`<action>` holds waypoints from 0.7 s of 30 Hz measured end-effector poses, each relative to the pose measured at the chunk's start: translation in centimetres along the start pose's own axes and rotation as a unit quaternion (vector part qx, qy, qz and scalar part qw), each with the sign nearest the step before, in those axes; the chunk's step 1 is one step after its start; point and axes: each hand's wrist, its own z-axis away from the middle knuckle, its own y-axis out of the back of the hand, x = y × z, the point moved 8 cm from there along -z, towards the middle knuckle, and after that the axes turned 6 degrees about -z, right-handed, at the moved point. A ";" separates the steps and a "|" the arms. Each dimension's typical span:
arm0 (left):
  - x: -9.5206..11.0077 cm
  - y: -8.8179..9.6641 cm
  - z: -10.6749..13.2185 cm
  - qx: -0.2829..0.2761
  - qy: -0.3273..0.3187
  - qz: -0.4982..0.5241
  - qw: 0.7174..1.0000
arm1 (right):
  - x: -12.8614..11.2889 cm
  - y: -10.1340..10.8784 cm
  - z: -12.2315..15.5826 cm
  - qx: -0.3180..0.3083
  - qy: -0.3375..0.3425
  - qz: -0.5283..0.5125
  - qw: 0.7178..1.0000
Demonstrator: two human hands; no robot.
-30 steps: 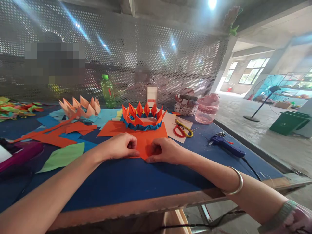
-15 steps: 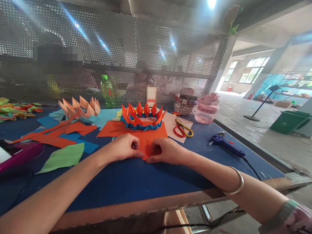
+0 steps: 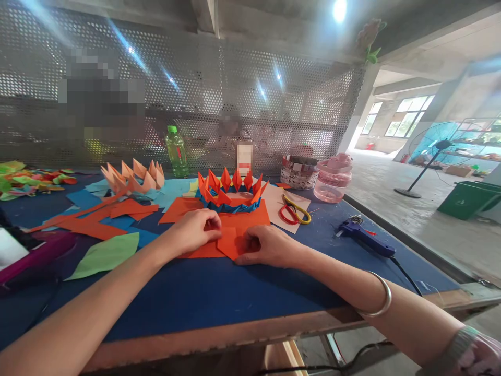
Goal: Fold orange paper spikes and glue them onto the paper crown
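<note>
Orange paper (image 3: pixel 250 216) flat on the blue counter (image 3: pixel 219 303), with a paper crown (image 3: pixel 229 190) sitting on its far part. Left hand (image 3: pixel 191 232) curled, fingers pinching the paper near its middle. Right hand (image 3: pixel 266 246) curled too, fingers tight by a folded corner (image 3: pixel 229 243). Lots of open blue room between the hands and the front edge of the counter. More open room to the right, out to a glue gun (image 3: pixel 364 237). Just past the paper's right edge, scissors (image 3: pixel 293 211) on white paper (image 3: pixel 274 206). Off to the left, a green paper leaf (image 3: pixel 104 256).
</note>
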 end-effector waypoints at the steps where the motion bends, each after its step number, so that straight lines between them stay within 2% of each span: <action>1: 0.2 0.2 -0.1 0.024 -0.012 0.014 1.000 | 0.0 0.0 0.0 0.000 0.001 -0.004 1.000; 3: 0.5 0.1 -0.2 0.044 -0.032 0.046 0.997 | 0.1 -0.1 0.0 -0.001 0.002 -0.009 1.000; 6: 0.9 -0.7 -0.4 0.033 -0.038 0.081 0.995 | 0.0 -0.1 0.0 0.005 0.009 -0.006 1.000; 10: 0.7 -1.5 -0.4 0.002 -0.005 0.152 0.988 | 0.1 0.0 0.0 0.017 0.010 -0.001 1.000; 14: 0.5 -1.7 -0.3 -0.008 0.023 0.259 0.966 | 0.1 0.1 -0.1 0.029 0.012 -0.018 0.999; 16: 0.6 -1.6 -0.3 -0.008 0.030 0.285 0.958 | 0.0 1.1 -0.2 0.079 0.030 -0.043 0.996; 19: 0.8 -1.5 -0.1 -0.017 0.036 0.309 0.950 | -0.3 3.7 0.3 0.217 0.077 -0.054 0.972; 21: 1.0 -1.5 0.0 -0.026 0.033 0.321 0.946 | -0.2 4.6 0.5 0.264 0.094 -0.060 0.958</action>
